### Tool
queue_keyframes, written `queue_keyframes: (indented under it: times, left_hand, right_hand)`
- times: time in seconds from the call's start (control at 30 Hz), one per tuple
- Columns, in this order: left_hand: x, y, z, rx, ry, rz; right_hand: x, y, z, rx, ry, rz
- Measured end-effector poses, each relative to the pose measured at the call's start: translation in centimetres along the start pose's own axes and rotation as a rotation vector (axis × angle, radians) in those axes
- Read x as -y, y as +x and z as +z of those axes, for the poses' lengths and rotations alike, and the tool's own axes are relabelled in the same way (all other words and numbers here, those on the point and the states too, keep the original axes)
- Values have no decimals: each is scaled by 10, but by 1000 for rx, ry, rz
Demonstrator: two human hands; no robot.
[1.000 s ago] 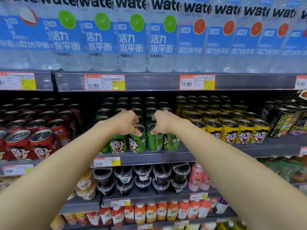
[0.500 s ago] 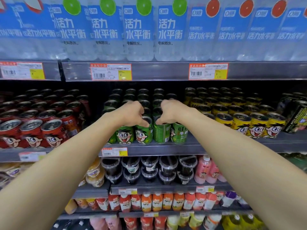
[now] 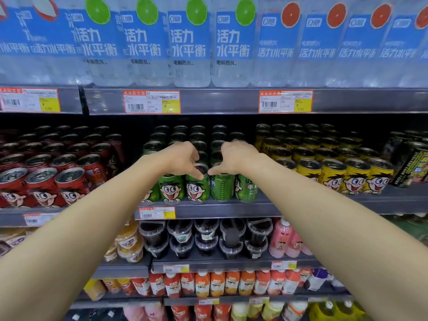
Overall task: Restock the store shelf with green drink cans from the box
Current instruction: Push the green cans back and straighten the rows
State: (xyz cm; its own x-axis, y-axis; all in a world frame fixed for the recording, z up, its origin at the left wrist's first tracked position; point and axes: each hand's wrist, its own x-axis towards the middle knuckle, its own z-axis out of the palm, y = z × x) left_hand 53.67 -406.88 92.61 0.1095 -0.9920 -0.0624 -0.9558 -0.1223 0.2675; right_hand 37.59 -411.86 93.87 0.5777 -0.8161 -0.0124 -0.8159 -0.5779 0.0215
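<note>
At mid-frame both hands reach over the front row of green cans (image 3: 196, 188) on the shelf (image 3: 231, 208). Left hand (image 3: 183, 158) curls its fingers around one can's top; right hand (image 3: 234, 156) curls over the neighbouring can (image 3: 222, 186), thumb on its rim.

Water bottles (image 3: 190, 42) with blue labels ranged along the top shelf, price tags (image 3: 151, 101) fixed to its edge, red cans (image 3: 44, 181) stocked at left, yellow cans (image 3: 333, 174) at right, dark lidded cups (image 3: 206, 237) stacked below, orange bottles (image 3: 217, 283) lined up beneath.
</note>
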Motion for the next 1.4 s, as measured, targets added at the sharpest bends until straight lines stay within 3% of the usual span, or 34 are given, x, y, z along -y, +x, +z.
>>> queue_keyframes:
  times: [0.4,0.63,0.93,1.4]
  left_hand:
    - [5,2,8,-83,-3,7]
    - [2,0,6,-68,25,12]
    - [10,-3,10,-92,-125,31]
    - [11,-8,14,-112,-153,36]
  right_hand:
    - [-1,2,-4,141,107,-95]
    - [0,-6,12,-95,124,15]
    - [7,-4,2,4,155,40]
    - [-6,4,15,-2,279,93]
